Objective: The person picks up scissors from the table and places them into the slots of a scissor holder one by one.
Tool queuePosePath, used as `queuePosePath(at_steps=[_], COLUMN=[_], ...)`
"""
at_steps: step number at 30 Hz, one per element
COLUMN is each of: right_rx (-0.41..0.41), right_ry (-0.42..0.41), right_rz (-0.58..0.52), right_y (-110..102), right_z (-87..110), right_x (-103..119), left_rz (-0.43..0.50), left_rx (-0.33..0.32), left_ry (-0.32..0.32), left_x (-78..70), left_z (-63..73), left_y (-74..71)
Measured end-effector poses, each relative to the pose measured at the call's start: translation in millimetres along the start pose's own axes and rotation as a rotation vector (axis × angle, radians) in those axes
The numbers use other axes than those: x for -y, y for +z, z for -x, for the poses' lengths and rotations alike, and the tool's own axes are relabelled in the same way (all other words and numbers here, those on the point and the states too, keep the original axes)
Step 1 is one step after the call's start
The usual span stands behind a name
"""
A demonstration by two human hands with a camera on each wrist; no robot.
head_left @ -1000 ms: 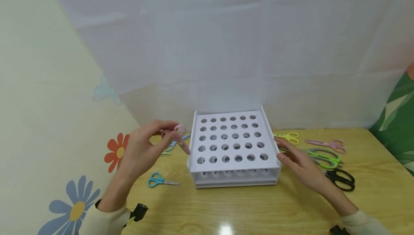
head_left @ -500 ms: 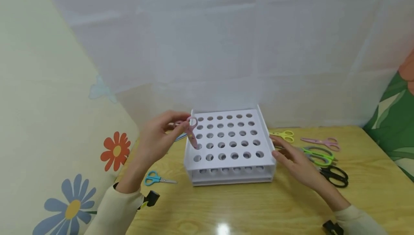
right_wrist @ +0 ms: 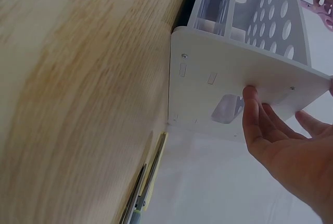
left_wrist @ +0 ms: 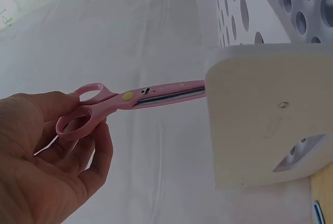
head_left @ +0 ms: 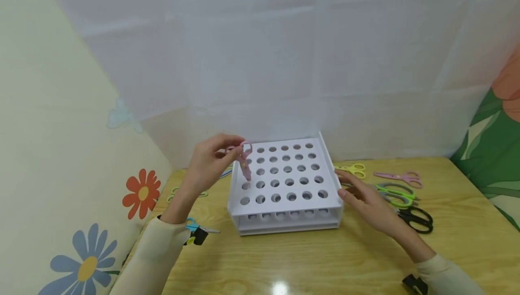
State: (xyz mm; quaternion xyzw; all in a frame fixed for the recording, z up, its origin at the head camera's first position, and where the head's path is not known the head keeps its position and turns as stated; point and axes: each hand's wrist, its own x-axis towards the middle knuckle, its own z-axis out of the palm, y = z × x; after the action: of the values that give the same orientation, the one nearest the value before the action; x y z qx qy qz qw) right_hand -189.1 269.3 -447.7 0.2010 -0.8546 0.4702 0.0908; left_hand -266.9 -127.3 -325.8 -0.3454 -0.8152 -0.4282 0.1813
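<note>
My left hand (head_left: 209,162) pinches a pair of pink scissors (head_left: 244,164) by the finger loops, blades closed and pointing down. In the head view the tip hangs over the left column of holes in a white rack (head_left: 284,207). From the left wrist, the scissors (left_wrist: 127,96) run behind the rack's side panel (left_wrist: 260,120), which hides the tip; whether it enters a hole I cannot tell. On the rack's right side panel (right_wrist: 208,73) rest the fingers (right_wrist: 252,112) of my right hand (head_left: 367,202), loosely bent.
Right of the rack lie yellow scissors (head_left: 357,168), pink scissors (head_left: 402,177), green-and-grey scissors (head_left: 400,191) and black-handled scissors (head_left: 418,220). Blue scissors (head_left: 211,230) lie front left, partly behind my left wrist. A white sheet (head_left: 252,60) hangs behind the wooden table (head_left: 325,259).
My left hand has carried the pink scissors rightward from beside the rack to above its left column, turning the blades more upright. The right hand stays at the rack's side. The head view has shifted slightly.
</note>
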Motion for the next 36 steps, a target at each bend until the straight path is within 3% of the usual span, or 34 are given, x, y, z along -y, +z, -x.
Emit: queuePosePath(at_steps=[22, 28, 36], right_rx=[-0.016, -0.018, -0.018], right_ry=[-0.024, -0.022, 0.009], right_rz=[0.015, 0.022, 0.037], right_y=[1, 1, 1], right_z=[-1.1, -1.3, -1.2], right_x=[-1, 1, -2], left_rz=[0.044, 0.018, 0.022], left_rx=[-0.035, -0.044, -0.003], left_ry=[-0.059, -0.105, -0.17], left_x=[31.3, 39.3, 53.7], left_z=[0.0, 1.2, 3.5], left_y=[12.7, 15.2, 22.8])
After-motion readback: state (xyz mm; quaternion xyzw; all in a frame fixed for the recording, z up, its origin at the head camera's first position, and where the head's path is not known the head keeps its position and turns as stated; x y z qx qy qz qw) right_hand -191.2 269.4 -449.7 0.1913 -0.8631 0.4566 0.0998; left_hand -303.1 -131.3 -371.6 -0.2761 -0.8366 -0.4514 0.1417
